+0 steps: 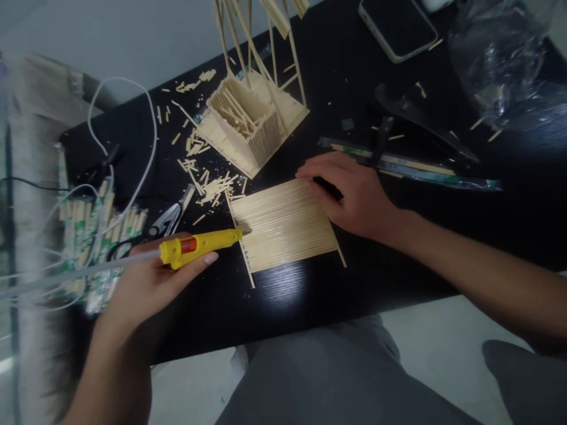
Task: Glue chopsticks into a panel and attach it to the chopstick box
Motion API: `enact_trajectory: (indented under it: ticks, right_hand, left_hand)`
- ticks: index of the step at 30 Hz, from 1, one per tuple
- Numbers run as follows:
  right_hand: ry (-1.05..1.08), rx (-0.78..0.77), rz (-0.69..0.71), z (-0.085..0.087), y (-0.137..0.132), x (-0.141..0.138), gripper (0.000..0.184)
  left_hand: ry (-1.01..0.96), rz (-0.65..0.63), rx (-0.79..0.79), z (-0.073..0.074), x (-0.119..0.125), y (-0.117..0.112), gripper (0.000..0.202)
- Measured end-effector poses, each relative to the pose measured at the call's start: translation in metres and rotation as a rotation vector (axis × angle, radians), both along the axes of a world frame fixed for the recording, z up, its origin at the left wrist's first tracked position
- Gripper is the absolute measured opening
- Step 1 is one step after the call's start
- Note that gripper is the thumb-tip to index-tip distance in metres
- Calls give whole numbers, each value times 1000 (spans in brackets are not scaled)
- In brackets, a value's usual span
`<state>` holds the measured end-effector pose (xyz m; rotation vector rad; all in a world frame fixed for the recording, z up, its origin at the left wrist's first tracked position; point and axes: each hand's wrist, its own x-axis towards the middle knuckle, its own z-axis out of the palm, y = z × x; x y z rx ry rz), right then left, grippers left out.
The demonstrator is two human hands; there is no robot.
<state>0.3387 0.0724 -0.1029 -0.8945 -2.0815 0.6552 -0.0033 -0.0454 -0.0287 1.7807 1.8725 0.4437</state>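
My left hand (155,274) is wrapped round a yellow hot glue gun (206,245), a long whitish glue stick running out of its back. The gun's tip rests over the left edge of a flat panel of thin wooden sticks (283,227), which lies on the black table. At the panel's upper right corner, the bent fingers of my right hand (349,192) pinch the edge. Two crosswise sticks stick out past the panel's lower side. Shiny streaks show on its surface.
Behind the panel stands a stick structure with a small box (248,118) of sticks. Stick scraps (215,189) lie beside it. Scissors (163,224), wrapped chopsticks (106,230) and a white cable (150,118) are left; pliers (420,118), a phone (398,26) and plastic bags (500,65) right.
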Motion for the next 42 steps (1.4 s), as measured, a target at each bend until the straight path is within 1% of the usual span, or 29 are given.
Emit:
enact_trajectory:
  ticks: [4, 7, 9, 11, 14, 17, 19, 24, 30, 38, 42]
  right_hand:
    - [-31, -42, 17, -11, 6, -1, 38]
    - [-55, -51, 41, -16, 10, -1, 51]
    - [-71, -49, 48, -18, 10, 0, 55]
    - [-84, -47, 49, -18, 9, 0, 55]
    - [-93, -45, 52, -18, 8, 0, 50]
    - [-88, -39, 61, -18, 9, -1, 48]
    - [-82, -45, 61, -18, 10, -1, 47]
    - [-74, -81, 47, -18, 9, -1, 50]
    - [-79, -65, 21, -18, 9, -2, 48]
    - [-70, -53, 15, -19, 8, -3, 46]
    - [-68, -41, 13, -20, 9, -4, 45]
  left_hand:
    - [35, -54, -14, -4, -5, -2, 35]
    - [45, -85, -23, -4, 3, 2, 37]
    - [15, -92, -25, -2, 11, 6, 38]
    - [-23, -106, -35, -1, 19, 10, 36]
    - [-48, -165, -61, -1, 27, 16, 30]
    - [-87, -198, -60, -3, 32, 19, 28]
    - [-99, -198, -59, -4, 34, 20, 28]
    - [-72, -209, -65, -6, 36, 22, 28]
    - [-30, -281, 5, -10, 39, 24, 25]
    - [-13, -308, 38, -9, 52, 28, 25]
    - [8, -332, 44, -11, 55, 30, 28]
